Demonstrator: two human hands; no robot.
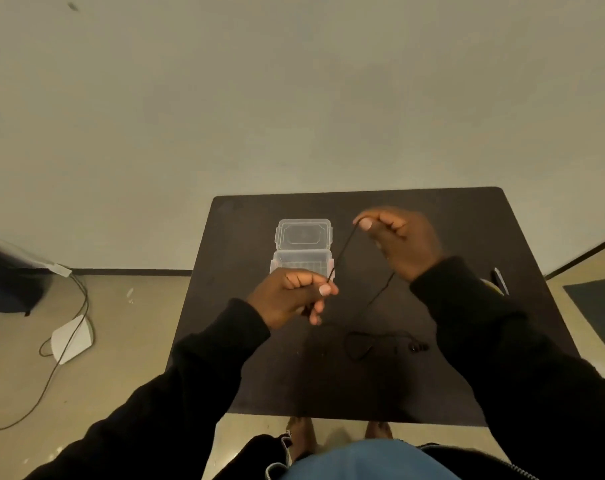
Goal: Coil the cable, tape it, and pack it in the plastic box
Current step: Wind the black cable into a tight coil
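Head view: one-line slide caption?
Both hands, left and right, stretch a black cable above an open plastic box.

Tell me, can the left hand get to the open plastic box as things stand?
Probably yes. The plastic box sits open on the table just beyond the left hand, with nothing between them. But that hand is pinching the cable, which runs up to the right hand, so it isn't free yet.
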